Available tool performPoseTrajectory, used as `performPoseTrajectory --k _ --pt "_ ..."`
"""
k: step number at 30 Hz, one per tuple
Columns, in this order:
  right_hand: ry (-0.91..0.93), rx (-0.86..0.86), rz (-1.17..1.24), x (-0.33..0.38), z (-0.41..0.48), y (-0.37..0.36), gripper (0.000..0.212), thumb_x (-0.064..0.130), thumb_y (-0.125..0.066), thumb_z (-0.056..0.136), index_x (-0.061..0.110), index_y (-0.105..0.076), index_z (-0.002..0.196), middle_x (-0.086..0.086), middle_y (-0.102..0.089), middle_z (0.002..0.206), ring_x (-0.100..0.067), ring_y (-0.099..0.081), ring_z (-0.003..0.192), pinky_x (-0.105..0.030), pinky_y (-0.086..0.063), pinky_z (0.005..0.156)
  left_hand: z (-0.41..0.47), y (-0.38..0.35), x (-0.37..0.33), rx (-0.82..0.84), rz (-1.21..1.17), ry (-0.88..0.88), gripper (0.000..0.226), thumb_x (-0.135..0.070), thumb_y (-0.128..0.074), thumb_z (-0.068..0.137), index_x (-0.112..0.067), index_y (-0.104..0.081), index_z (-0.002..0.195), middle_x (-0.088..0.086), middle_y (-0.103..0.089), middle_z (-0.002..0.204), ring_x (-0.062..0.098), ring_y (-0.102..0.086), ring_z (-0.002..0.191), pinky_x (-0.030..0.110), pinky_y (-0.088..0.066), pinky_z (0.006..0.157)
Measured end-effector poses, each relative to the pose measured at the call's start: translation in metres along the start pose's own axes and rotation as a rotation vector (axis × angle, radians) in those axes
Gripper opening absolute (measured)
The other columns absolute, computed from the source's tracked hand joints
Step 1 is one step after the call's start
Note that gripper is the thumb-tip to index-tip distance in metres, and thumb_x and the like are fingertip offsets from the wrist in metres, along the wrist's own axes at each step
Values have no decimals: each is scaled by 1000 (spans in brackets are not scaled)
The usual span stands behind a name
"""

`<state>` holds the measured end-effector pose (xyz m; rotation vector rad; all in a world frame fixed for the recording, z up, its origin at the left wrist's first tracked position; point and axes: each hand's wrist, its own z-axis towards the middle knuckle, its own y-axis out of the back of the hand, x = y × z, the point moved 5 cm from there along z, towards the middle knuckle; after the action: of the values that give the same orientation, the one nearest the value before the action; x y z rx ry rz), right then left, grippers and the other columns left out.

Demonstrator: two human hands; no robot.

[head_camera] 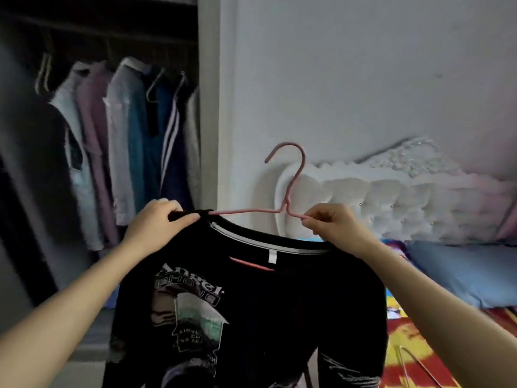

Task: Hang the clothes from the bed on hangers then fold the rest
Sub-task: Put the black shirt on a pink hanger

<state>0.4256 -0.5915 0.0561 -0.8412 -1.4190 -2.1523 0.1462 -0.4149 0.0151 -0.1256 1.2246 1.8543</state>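
A black printed T-shirt [279, 303] hangs in front of me on a pink wire hanger [291, 175], whose hook stands up above the collar. My left hand [159, 219] grips the shirt's left shoulder over the hanger's arm. My right hand [330, 222] pinches the hanger's right arm just beside the neck opening. The hanger's lower bar shows pink through the collar. The shirt's right shoulder lies under my right wrist.
An open wardrobe [98, 121] on the left holds several garments on hangers. The bed [419, 345] with a bright patterned sheet is at the right, with a blue pillow [461, 270], a white tufted headboard [391, 197] and another wire hanger [411, 362] lying on it.
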Motion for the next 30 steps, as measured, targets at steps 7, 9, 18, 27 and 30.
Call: performPoseTrajectory --k 7,9,18,27,30 --pt "167 2 59 108 67 -115 22 11 -64 86 18 -63 65 10 -51 51 -1 -45 46 -10 -33 48 11 101 126 -111 194 157 36 -52 -61 82 -17 -65 89 0 -58 93 26 -57 101 39 -42 86" --pt "225 -27 47 149 92 -161 21 10 -66 85 15 -62 65 10 -51 51 -2 -45 48 -10 -34 50 14 137 176 -102 230 208 37 -54 -58 83 -19 -66 92 -2 -58 94 26 -56 104 41 -42 89" --pt "214 -9 64 220 177 -283 29 9 -70 81 27 -62 60 14 -56 44 5 -51 46 -10 -38 51 35 205 353 -113 211 351 66 -47 -52 90 -22 -30 147 10 -27 152 32 -24 136 49 -26 110" --pt "133 9 139 233 295 -349 26 14 -71 82 21 -65 58 11 -57 43 1 -48 39 -10 -36 41 105 229 438 -296 342 374 67 -43 -50 93 -21 -23 149 13 -16 156 33 -14 139 47 -20 111" --pt "135 25 131 238 339 -381 30 13 -72 81 21 -63 54 11 -53 39 1 -46 37 -11 -35 43 141 243 456 -291 410 369 68 -43 -47 94 -20 -17 150 13 -11 157 32 -10 141 45 -18 113"
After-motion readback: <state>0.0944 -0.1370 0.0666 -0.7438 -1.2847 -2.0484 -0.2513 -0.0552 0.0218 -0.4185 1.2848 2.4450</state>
